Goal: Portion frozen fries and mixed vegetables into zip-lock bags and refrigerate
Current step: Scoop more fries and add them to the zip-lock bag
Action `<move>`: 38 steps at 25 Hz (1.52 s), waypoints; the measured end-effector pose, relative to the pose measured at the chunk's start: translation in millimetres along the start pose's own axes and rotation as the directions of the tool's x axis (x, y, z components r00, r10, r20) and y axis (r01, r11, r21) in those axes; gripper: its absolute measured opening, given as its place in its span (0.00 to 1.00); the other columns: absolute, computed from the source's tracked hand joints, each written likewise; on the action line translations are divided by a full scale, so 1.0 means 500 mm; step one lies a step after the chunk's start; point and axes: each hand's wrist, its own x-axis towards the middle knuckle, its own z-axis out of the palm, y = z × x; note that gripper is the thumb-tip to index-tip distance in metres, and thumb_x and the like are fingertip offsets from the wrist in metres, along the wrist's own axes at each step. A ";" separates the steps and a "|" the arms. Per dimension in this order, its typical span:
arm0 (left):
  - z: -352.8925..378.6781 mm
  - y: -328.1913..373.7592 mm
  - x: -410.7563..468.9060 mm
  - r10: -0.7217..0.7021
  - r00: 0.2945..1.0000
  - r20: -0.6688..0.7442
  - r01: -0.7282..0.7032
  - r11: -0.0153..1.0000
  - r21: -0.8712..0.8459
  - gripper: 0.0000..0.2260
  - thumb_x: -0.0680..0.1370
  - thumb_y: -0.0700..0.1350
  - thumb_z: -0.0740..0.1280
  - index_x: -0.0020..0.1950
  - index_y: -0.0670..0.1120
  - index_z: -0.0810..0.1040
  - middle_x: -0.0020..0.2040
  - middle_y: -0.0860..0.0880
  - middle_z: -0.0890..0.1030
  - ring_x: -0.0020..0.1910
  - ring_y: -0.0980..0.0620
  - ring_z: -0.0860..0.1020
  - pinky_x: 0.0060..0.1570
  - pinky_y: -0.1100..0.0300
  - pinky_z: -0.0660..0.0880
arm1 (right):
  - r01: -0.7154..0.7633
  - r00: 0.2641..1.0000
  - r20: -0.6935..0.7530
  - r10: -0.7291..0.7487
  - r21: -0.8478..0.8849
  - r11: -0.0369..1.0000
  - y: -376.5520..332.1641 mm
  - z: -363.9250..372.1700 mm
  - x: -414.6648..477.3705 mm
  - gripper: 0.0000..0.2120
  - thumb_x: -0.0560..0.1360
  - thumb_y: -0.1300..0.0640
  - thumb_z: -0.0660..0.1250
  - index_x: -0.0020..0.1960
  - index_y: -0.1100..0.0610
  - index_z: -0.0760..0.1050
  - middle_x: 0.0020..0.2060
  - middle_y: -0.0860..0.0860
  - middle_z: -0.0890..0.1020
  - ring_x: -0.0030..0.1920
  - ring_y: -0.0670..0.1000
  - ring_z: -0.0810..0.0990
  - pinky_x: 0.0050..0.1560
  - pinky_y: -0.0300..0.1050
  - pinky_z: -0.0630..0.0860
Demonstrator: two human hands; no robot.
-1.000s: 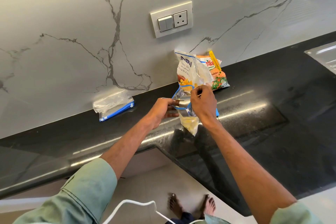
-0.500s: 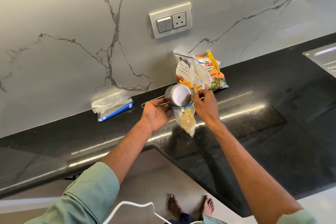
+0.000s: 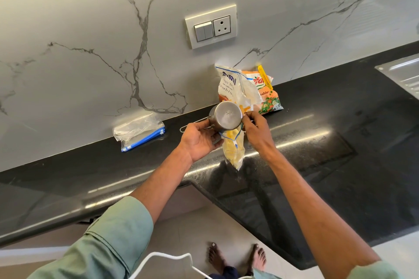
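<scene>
Over the front edge of the black counter [image 3: 340, 147], the zip-lock bag [image 3: 232, 142] hangs between your two hands, its lower part packed with pale yellow fries [image 3: 235, 158] and its blue-edged mouth held open at the top. Whether its bottom tip touches the counter cannot be told. Your steel cup [image 3: 226, 116] is tipped over right at that mouth, its round base turned up toward the camera and its rim down in the opening, with a few fries showing just under it. Your left hand [image 3: 199, 139] grips the cup from the left, palm up, by the thin wire handle whose looped end sticks out past it. Your right hand [image 3: 258, 133] pinches the bag's rim on the right side, fingers curled close against the cup.

Just behind the cup, the opened fries packet [image 3: 227, 85] stands against the marble wall [image 3: 68, 29], and the mixed vegetables packet [image 3: 269, 99] leans beside it on the right, a yellow clip [image 3: 264, 75] across its top. Well to the left along the wall lies a stack of empty bags [image 3: 140, 130] with blue strips. A switch plate [image 3: 212, 26] with a socket sits on the wall above the packets. At the far right edge a steel sink drainboard [image 3: 403, 72] shows. Below, your green sleeves [image 3: 108, 240] frame bare feet [image 3: 237, 256] on a pale floor [image 3: 192, 229], and a white cable [image 3: 163, 260] loops at the bottom.
</scene>
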 end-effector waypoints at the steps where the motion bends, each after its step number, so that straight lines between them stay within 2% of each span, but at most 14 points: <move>1: 0.001 -0.001 0.000 -0.001 1.000 -0.005 0.001 1.000 0.004 0.15 0.84 0.46 0.56 0.45 0.45 0.81 0.50 0.41 0.81 0.50 0.45 0.78 0.73 0.47 0.64 | 0.003 1.000 0.002 -0.003 -0.005 1.000 0.001 -0.002 0.001 0.09 0.85 0.53 0.63 0.48 0.53 0.76 0.41 0.48 0.80 0.41 0.44 0.77 0.45 0.44 0.75; 6: -0.011 -0.006 0.011 -0.009 1.000 0.016 0.009 1.000 -0.029 0.16 0.83 0.46 0.57 0.45 0.45 0.82 0.52 0.42 0.82 0.55 0.45 0.77 0.74 0.47 0.64 | 0.024 1.000 0.016 -0.024 -0.022 0.999 0.002 -0.009 0.000 0.08 0.85 0.52 0.63 0.48 0.50 0.76 0.42 0.47 0.81 0.42 0.45 0.79 0.46 0.46 0.78; 9: -0.019 -0.013 0.024 -0.016 0.999 0.050 0.017 0.999 -0.027 0.10 0.81 0.45 0.58 0.52 0.45 0.79 0.55 0.42 0.80 0.57 0.45 0.76 0.75 0.46 0.63 | 0.024 1.000 0.003 -0.024 -0.011 1.000 0.009 -0.005 0.001 0.08 0.85 0.52 0.63 0.48 0.51 0.76 0.42 0.48 0.82 0.43 0.45 0.79 0.48 0.49 0.79; 12: -0.019 -0.015 0.032 -0.011 0.998 0.068 0.013 0.999 -0.030 0.12 0.79 0.45 0.61 0.58 0.44 0.79 0.58 0.41 0.79 0.64 0.43 0.73 0.77 0.43 0.60 | 0.029 0.999 -0.030 -0.030 -0.034 0.999 0.012 -0.005 0.004 0.08 0.84 0.51 0.64 0.50 0.53 0.78 0.43 0.49 0.82 0.43 0.47 0.79 0.49 0.52 0.79; 15: -0.012 -0.015 0.030 0.008 0.998 0.064 -0.006 0.999 -0.038 0.14 0.77 0.44 0.62 0.60 0.44 0.78 0.58 0.41 0.79 0.61 0.44 0.75 0.75 0.45 0.63 | 0.109 0.990 -0.063 -0.123 -0.191 0.976 0.006 -0.010 0.001 0.06 0.84 0.53 0.66 0.50 0.54 0.76 0.47 0.48 0.80 0.45 0.46 0.79 0.47 0.47 0.77; 17: -0.006 -0.018 0.024 0.025 0.998 0.057 -0.022 0.999 -0.049 0.14 0.78 0.44 0.60 0.61 0.44 0.78 0.59 0.41 0.79 0.58 0.44 0.77 0.70 0.47 0.68 | 0.174 0.972 -0.082 -0.220 -0.377 0.910 0.004 -0.010 -0.002 0.04 0.83 0.53 0.67 0.51 0.53 0.75 0.50 0.47 0.78 0.43 0.45 0.78 0.45 0.43 0.74; 19: -0.005 -0.021 0.023 0.042 0.998 0.050 -0.040 0.998 -0.057 0.13 0.80 0.45 0.59 0.60 0.44 0.78 0.59 0.41 0.79 0.58 0.44 0.77 0.67 0.47 0.70 | 0.217 0.950 -0.093 -0.299 -0.491 0.843 0.008 -0.007 -0.001 0.05 0.82 0.52 0.67 0.52 0.53 0.75 0.54 0.48 0.78 0.46 0.47 0.78 0.46 0.44 0.75; 22: -0.002 -0.020 0.018 0.048 0.997 0.059 -0.045 0.998 -0.051 0.15 0.79 0.45 0.60 0.64 0.45 0.76 0.64 0.41 0.75 0.63 0.44 0.73 0.71 0.47 0.67 | 0.224 0.939 -0.111 -0.324 -0.518 0.826 0.013 -0.007 0.002 0.06 0.82 0.52 0.68 0.54 0.54 0.75 0.55 0.49 0.78 0.47 0.48 0.79 0.46 0.46 0.76; 24: -0.001 -0.021 0.017 0.056 0.997 0.059 -0.052 0.997 -0.062 0.15 0.81 0.45 0.59 0.65 0.45 0.75 0.63 0.41 0.77 0.61 0.44 0.76 0.68 0.46 0.70 | 0.212 0.943 -0.118 -0.311 -0.505 0.837 0.012 -0.009 0.001 0.06 0.82 0.52 0.67 0.54 0.54 0.75 0.55 0.49 0.78 0.46 0.47 0.78 0.46 0.46 0.76; 27: 0.002 -0.020 0.013 0.063 0.996 0.070 -0.058 0.996 -0.069 0.13 0.82 0.45 0.58 0.61 0.44 0.77 0.55 0.41 0.81 0.53 0.44 0.79 0.65 0.46 0.71 | 0.197 0.949 -0.119 -0.291 -0.499 0.844 0.012 -0.013 -0.003 0.05 0.83 0.51 0.67 0.53 0.52 0.74 0.53 0.48 0.78 0.45 0.46 0.78 0.46 0.47 0.77; 32: 0.000 -0.010 0.000 0.104 0.992 0.069 -0.101 0.993 -0.053 0.08 0.76 0.43 0.61 0.51 0.44 0.78 0.50 0.41 0.80 0.49 0.46 0.77 0.60 0.47 0.73 | 0.111 0.951 -0.204 -0.232 -0.474 0.874 0.013 -0.024 -0.005 0.04 0.83 0.52 0.66 0.52 0.51 0.74 0.49 0.47 0.80 0.46 0.49 0.79 0.47 0.51 0.76; 35: -0.010 -0.001 -0.012 0.123 0.990 0.074 -0.117 0.990 -0.082 0.07 0.77 0.42 0.61 0.50 0.44 0.78 0.51 0.40 0.80 0.49 0.44 0.78 0.57 0.47 0.75 | 0.060 0.954 -0.230 -0.190 -0.476 0.877 0.016 -0.031 -0.001 0.04 0.83 0.51 0.65 0.52 0.51 0.74 0.49 0.48 0.80 0.45 0.50 0.79 0.45 0.49 0.73; 38: -0.015 0.012 -0.023 0.175 0.984 0.034 -0.170 0.977 -0.128 0.09 0.80 0.42 0.59 0.51 0.43 0.78 0.48 0.41 0.80 0.46 0.46 0.78 0.51 0.51 0.76 | 0.029 0.955 -0.249 -0.161 -0.463 0.886 0.019 -0.039 0.006 0.05 0.83 0.50 0.65 0.52 0.52 0.75 0.48 0.47 0.81 0.46 0.49 0.79 0.46 0.51 0.76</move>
